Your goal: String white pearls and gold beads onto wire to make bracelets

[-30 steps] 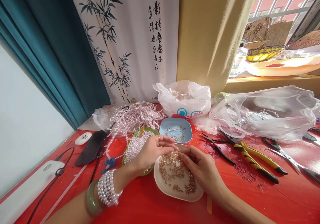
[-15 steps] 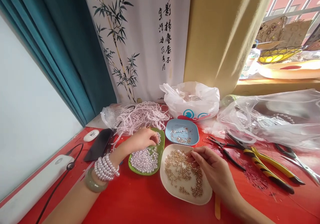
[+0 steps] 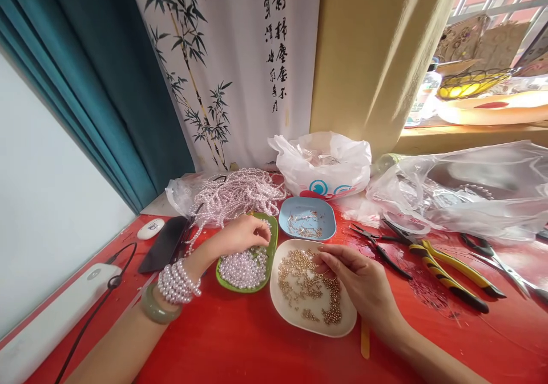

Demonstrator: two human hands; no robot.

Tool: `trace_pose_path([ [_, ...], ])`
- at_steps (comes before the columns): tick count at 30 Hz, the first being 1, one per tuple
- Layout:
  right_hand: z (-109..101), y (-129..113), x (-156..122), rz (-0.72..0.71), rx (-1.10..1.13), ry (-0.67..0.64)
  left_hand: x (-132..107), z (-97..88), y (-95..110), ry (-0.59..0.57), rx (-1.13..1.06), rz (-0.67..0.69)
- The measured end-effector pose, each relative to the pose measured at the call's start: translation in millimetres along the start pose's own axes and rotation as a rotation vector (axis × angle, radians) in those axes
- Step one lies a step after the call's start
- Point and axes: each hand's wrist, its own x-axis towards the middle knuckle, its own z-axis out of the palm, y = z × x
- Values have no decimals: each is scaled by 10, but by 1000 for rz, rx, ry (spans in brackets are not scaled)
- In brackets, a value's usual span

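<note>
The red surface (image 3: 240, 344) is lying bare w/ open room near the front edge, betw. the two forearms; the back & right are crowding w/ bags and tools. The left hand (image 3: 242, 235) is hovering over the green leaf-shaped dish of pale pearl beads (image 3: 268, 258), fingers curled down & pinching together at the beads; can't tell if one is gripped. The right hand (image 3: 357, 278) is resting at the right rim of the cream rounded dish of small gold beads (image 3: 299, 318), fingers loosely bent, thumb & forefinger tips closing among the beads. Just behind is sitting a light-blue square dish w/ metal findings (image 3: 327, 224). Counted: 3 dishes, 2 plastic bags, 1 yellow-handled pliers (image 3: 449, 270), 1 black-handled pliers (image 3: 379, 250), 1 heap of pearl strands (image 3: 235, 193).
</note>
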Motion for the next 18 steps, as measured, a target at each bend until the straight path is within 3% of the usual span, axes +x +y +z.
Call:
trace_pose_path([
  [3,15,-1,-22,-16,20,-25,-13,161,193,28,-454,-14],
  [5,24,-11,-37,-34,8,-56,-34,316,317,-22,-780,-98],
  [7,31,-31,-50,-54,-31,-73,-60,457,399,-31,-941,-165],
  [11,34,-83,-74,-95,-165,-92,-85,577,429,7,-1030,-194],
  [18,36,-114,-118,-146,-321,-101,-66,565,394,22,-1023,-170],
])
